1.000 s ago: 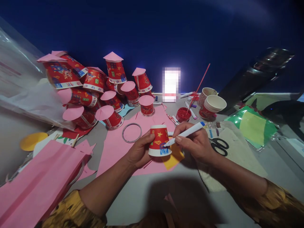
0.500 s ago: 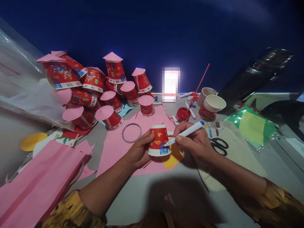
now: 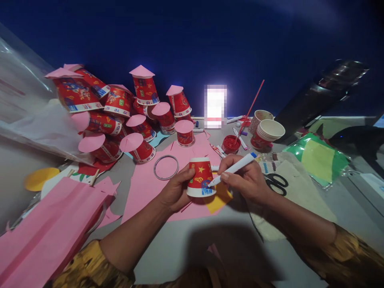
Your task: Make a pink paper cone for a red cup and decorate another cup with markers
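My left hand (image 3: pixel 178 190) grips a red paper cup (image 3: pixel 199 176) by its left side, thumb on the front. The cup is upside down, its white rim low, with gold patterns and blue marks near the rim. My right hand (image 3: pixel 247 178) is closed round a white marker (image 3: pixel 237 168) with a blue end. The marker's tip is at the blue marks on the cup. Beneath lie pink paper (image 3: pixel 144 192) and a yellow paper piece (image 3: pixel 218 200). A grey ring (image 3: pixel 155 167) lies left of the cup.
Several red cups with pink cone tops (image 3: pixel 142 90) stand and lean at the back left. Behind my right hand are a red paint pot (image 3: pixel 230 145) with a stick and stacked cups (image 3: pixel 271 131). Black scissors (image 3: pixel 277 182) lie on a cloth (image 3: pixel 303 200). A pink bag (image 3: pixel 51 228) is at left.
The marker tip has shifted slightly at the blue marks, and my right hand has moved a little with it. The cup stays in my left hand, nearly unmoved.
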### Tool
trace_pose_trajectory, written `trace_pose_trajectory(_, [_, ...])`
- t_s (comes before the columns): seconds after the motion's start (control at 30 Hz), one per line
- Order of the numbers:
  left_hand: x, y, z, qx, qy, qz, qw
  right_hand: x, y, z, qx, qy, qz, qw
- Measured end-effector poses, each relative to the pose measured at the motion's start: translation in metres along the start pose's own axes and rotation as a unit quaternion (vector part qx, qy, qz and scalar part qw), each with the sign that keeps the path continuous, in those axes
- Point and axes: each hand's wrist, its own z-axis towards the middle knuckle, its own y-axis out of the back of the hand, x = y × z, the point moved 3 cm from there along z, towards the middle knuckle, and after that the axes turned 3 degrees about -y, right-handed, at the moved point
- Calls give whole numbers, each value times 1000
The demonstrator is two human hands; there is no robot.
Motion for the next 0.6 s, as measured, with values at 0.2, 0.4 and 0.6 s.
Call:
trace_pose_trajectory(0.2, [0, 0, 0, 1, 0, 7, 1000, 1, 1, 0, -4, 3, -4, 1000])
trace_pose_trajectory(0.4, [0, -1, 0, 8, 2, 7, 1000, 0, 1, 1, -5, 8, 12, 1000])
trace_pose_trajectory(0.6, [0, 1, -1, -16, 7, 4, 1000, -2, 2, -1, -14, 13, 16, 1000])
